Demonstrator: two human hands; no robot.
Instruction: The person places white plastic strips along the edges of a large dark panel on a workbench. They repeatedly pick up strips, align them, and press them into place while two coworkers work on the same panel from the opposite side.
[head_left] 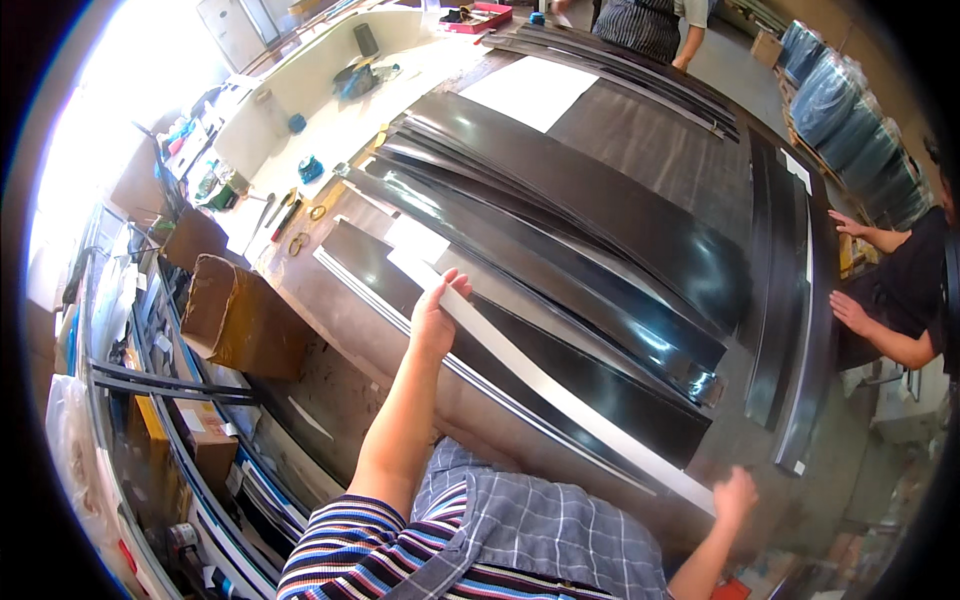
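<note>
A long pale strip (560, 400) runs across the table's near side between my two hands. Toward its far-left end, my left hand (435, 312) is closed around it. My right hand (736, 494), slightly blurred, pinches the other end by the near-right edge of the table. Under the strip lies a flat dark sheet (520, 340). Beside it, along the near edge, are thin white-edged strips (400, 318). Small white papers (418, 238) rest close to the strip's far-left end.
Stacks of glossy dark sheets (600, 220) cover the middle table. A co-worker's hands (850, 312) are at the right edge; another person (640, 25) stands at the far side. Scissors (298, 242) and tape rolls lie left. An open cardboard box (245, 320) stands near-left beside racks.
</note>
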